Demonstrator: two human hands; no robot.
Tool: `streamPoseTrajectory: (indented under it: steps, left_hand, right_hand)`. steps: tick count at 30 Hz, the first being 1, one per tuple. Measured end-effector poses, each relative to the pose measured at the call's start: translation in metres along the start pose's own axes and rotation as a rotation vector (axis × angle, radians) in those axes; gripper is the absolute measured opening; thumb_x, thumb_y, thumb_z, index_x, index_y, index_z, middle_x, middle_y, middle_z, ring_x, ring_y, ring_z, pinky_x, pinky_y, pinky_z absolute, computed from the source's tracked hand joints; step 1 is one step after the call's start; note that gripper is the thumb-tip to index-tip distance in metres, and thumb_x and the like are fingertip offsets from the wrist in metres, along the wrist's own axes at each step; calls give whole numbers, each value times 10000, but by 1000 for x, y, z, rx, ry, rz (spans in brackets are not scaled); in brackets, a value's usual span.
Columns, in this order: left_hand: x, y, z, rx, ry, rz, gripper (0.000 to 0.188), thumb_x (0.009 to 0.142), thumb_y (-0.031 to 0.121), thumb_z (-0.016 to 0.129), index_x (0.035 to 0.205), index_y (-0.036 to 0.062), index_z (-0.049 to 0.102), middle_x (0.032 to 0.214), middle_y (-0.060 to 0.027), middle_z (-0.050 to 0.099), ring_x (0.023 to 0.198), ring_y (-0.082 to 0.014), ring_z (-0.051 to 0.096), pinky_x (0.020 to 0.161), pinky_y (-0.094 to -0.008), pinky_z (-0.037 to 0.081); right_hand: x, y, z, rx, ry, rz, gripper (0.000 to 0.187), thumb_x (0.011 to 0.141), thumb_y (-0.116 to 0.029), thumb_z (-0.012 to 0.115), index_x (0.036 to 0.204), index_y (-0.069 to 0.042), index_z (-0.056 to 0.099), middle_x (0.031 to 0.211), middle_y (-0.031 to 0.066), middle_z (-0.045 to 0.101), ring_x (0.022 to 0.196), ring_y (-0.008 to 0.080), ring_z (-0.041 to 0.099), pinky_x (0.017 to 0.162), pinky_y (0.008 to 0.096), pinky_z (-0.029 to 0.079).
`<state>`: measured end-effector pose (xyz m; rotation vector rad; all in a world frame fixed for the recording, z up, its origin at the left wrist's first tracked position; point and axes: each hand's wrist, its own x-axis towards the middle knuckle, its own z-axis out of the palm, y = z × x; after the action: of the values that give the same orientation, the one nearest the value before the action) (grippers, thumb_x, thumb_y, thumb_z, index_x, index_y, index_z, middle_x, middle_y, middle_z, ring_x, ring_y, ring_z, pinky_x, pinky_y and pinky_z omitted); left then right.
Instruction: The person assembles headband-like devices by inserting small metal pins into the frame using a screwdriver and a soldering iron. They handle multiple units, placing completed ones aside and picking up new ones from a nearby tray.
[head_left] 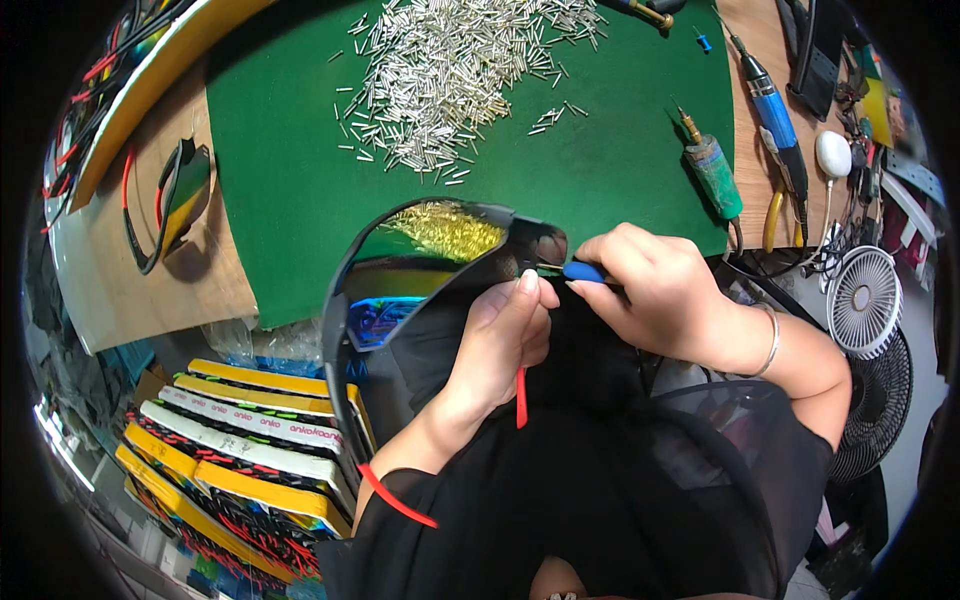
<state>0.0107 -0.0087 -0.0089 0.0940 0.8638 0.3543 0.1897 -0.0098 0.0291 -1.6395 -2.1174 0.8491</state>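
Note:
My left hand (500, 335) pinches a large pair of black sunglasses (381, 318) near one hinge, thumb and fingers closed on it. The sunglasses have wraparound lenses and red temple tips; one lens gleams yellow and blue. In my right hand (665, 290) is a small screwdriver (584, 271) with a blue handle, gripped between thumb and fingers. Its thin metal shaft points left and meets the hinge area beside my left thumb. The exact contact at the tip is too small to make out.
A heap of small silver metal pins (450, 85) lies on the green mat (290, 200). At right are a green-handled corded tool (712, 175) and a blue corded tool (772, 110). Another pair of sunglasses (185, 200) sits left. Trays (250, 430) of eyewear are stacked lower left; a white fan (864, 300) stands right.

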Motion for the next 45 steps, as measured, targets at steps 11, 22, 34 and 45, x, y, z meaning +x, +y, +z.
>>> streamPoseTrajectory:
  steps: [11,22,34,45]
  left_hand:
    - [6,-8,-15,32,-1,-99,310,927,332,420,738,88,449,525,70,250,447,-40,214,414,-204,180]
    - [5,-1,-5,93,44,-52,305,928,326,414,744,87,459,512,71,251,436,-42,212,414,-207,178]
    - [-30,23,0,65,-51,79,197,930,209,412,915,32,496,563,14,447,428,-36,344,387,-172,273]
    - [-31,16,17,260,-149,60,248,918,245,450,900,12,531,541,-9,508,390,-43,391,378,-171,331]
  right_hand:
    - [2,-4,-2,-189,-40,-205,192,708,-61,580,880,22,556,636,60,460,494,178,516,399,268,432]
    - [19,-18,-16,634,-375,842,163,804,-143,568,797,12,616,610,162,570,577,297,580,524,330,454]
    - [-10,-16,-57,417,-357,408,191,878,-124,475,1023,-1,467,807,130,562,760,214,576,685,311,443]
    - [29,-12,8,881,232,173,149,804,-92,602,929,-23,562,607,-51,471,539,12,392,481,184,344]
